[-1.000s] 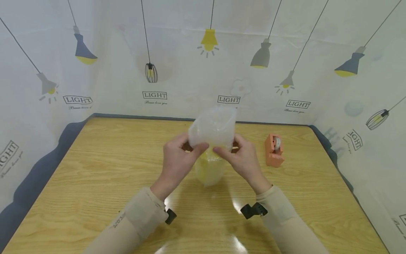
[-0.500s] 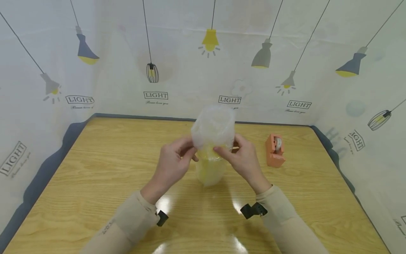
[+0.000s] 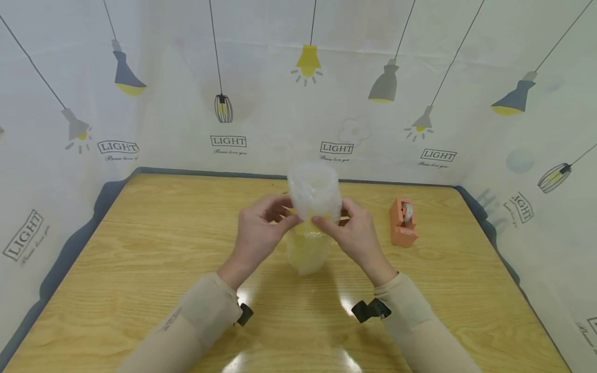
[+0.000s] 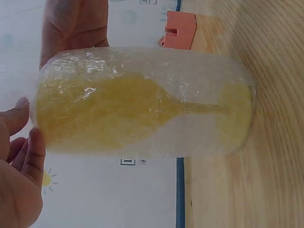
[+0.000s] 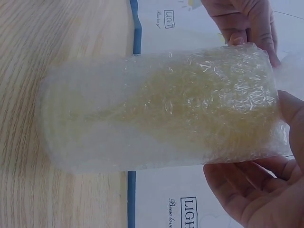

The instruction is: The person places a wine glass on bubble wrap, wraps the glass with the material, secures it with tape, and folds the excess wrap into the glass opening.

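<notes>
A yellow stemmed glass (image 4: 118,109), wrapped in clear bubble wrap (image 3: 314,186), stands upright on the wooden table. Through the wrap its bowl, thin stem and foot show in both wrist views. Loose wrap rises above the bowl as a tube. My left hand (image 3: 255,230) pinches the wrap's left side near the bowl's rim, thumb in front and fingers bent behind. On the other side my right hand (image 3: 359,233) holds the wrapped glass at the same height, its thumb (image 5: 289,107) on the front and its fingers (image 5: 232,183) along the side.
An orange tape dispenser (image 3: 403,228) with a roll of tape stands on the table (image 3: 177,233) to the right of the hands. A white cloth backdrop (image 3: 261,77) printed with lamps surrounds the table behind and at both sides.
My left hand has moved off the wrap to the left, then back onto it. The wrap's top has drawn in from a wide flap to a narrower tube. My right hand stays in place.
</notes>
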Tool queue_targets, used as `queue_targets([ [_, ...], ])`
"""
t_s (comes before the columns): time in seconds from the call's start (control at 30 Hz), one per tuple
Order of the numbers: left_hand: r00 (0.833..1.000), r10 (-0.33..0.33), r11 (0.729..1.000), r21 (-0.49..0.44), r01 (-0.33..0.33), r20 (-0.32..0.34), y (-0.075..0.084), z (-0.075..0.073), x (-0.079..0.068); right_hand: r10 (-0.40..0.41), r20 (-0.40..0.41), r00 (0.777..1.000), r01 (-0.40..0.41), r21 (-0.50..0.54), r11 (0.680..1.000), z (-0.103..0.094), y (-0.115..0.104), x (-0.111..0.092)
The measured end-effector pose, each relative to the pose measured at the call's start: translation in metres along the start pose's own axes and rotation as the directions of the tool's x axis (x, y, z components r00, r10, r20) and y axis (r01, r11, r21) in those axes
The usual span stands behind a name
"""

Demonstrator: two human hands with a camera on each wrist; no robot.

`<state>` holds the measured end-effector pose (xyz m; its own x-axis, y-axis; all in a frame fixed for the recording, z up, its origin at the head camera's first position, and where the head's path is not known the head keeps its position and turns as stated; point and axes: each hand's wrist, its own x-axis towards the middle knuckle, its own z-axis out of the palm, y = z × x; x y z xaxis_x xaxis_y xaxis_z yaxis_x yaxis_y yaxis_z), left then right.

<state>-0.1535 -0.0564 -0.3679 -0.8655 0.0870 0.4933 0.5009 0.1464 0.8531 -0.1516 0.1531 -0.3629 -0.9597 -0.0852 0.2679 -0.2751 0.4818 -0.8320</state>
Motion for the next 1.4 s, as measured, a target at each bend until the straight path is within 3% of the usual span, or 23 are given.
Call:
queue_targets([
  [0.2, 1.000, 0.000, 0.993, 0.116, 0.000, -0.002, -0.011, 0.001, 0.003, -0.045, -0.015, 0.999, 0.046, 0.009, 0.999, 0.002, 0.001, -0.001],
  [0.43, 0.992, -0.050, 0.994, 0.100, 0.039, 0.113, -0.018, 0.000, 0.008, -0.121, -0.046, 0.992, 0.122, 0.006, 0.993, 0.003, 0.006, -0.004],
  [0.63, 0.990, -0.046, 0.994, 0.108, 0.032, 0.132, -0.020, 0.000, 0.009, -0.224, -0.083, 0.971, 0.228, 0.034, 0.973, 0.005, 0.010, -0.009],
  [0.77, 0.991, -0.022, 0.994, 0.105, 0.009, 0.129, -0.020, 0.000, 0.009, -0.357, -0.150, 0.922, 0.358, -0.021, 0.933, 0.004, 0.012, -0.012],
  [0.93, 0.993, -0.010, 0.993, 0.116, -0.004, 0.116, -0.019, 0.000, 0.009, -0.536, -0.229, 0.812, 0.505, -0.183, 0.843, 0.004, 0.014, -0.014],
  [1.0, 0.994, -0.002, 0.994, 0.109, -0.009, 0.107, -0.018, 0.001, 0.009, -0.578, -0.238, 0.780, 0.534, -0.226, 0.815, 0.005, 0.014, -0.015],
  [1.27, 0.995, 0.050, 0.997, 0.052, -0.055, 0.087, -0.020, 0.005, 0.009, -0.692, -0.157, 0.705, 0.593, -0.406, 0.696, 0.010, 0.009, -0.016],
  [1.4, 0.995, 0.055, 0.997, 0.058, -0.059, 0.079, -0.021, 0.005, 0.009, -0.721, -0.092, 0.687, 0.627, -0.426, 0.652, 0.010, 0.005, -0.015],
])
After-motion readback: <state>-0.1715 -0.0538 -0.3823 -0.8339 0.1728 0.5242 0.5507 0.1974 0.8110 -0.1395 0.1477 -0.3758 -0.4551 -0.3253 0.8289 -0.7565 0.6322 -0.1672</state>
